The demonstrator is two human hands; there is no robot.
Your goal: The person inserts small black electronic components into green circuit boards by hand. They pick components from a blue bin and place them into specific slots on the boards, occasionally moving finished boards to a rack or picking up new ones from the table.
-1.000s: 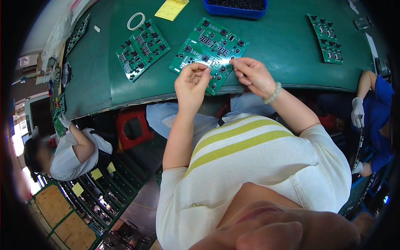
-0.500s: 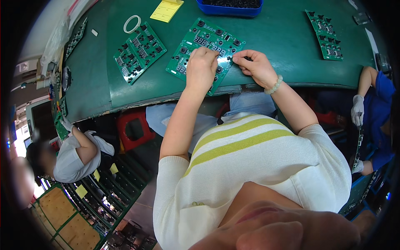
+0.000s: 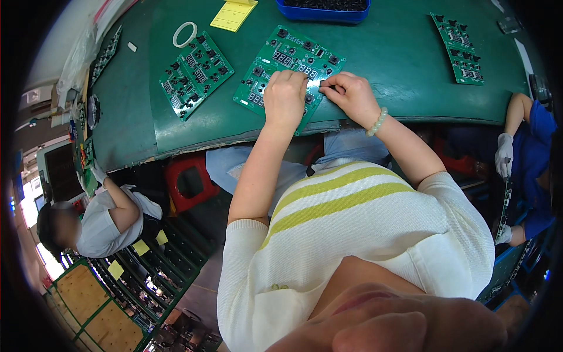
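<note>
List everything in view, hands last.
Table: one, green, across top
Middle board: one, green, table's middle
Left board: one, green, table's left
Right board: one, green, table's right
Edge board: one, green, far left
Ring: one, white, by left board
Paper: one, yellow, far side
Tray: one, blue, far side
Small parts: many, black, inside tray
Stool: at least one, red, below table
Workers: two, white and blue tops, flanking
Bracelet: one, pale green, right wrist
Left hand: one, bare, over middle board
Right hand: one, bare, at board's edge
</note>
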